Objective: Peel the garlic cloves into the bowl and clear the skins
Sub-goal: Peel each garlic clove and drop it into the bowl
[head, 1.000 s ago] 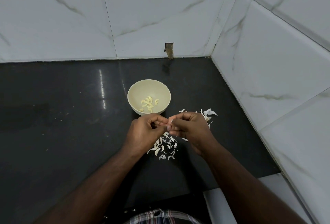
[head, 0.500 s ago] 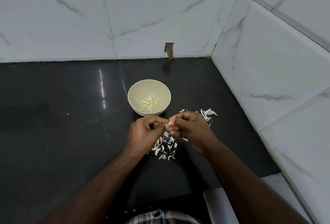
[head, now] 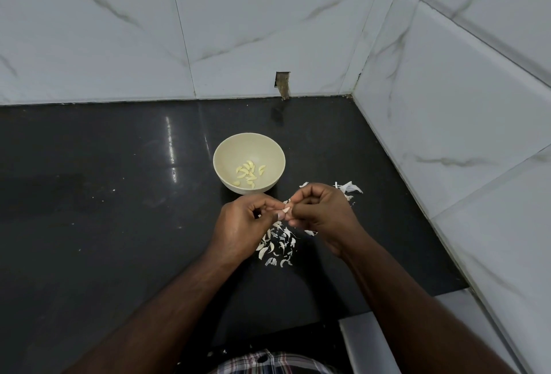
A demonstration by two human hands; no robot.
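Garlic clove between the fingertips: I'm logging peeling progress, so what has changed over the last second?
Very little. Both hands, left hand and right hand, keep pinching the garlic clove just above the skins; a little more pale clove now shows between the fingertips. Nothing was dropped or let go. The bowl, its peeled cloves and the scattered skins on the counter lie as before.

Glossy black stone counter (head: 119, 195), matt cream bowl (head: 229, 151), papery skins (head: 277, 247)

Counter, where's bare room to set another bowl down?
The black counter is bare left of the bowl, up to the tiled wall. It is crowded below and right of the bowl: garlic skins, both hands.
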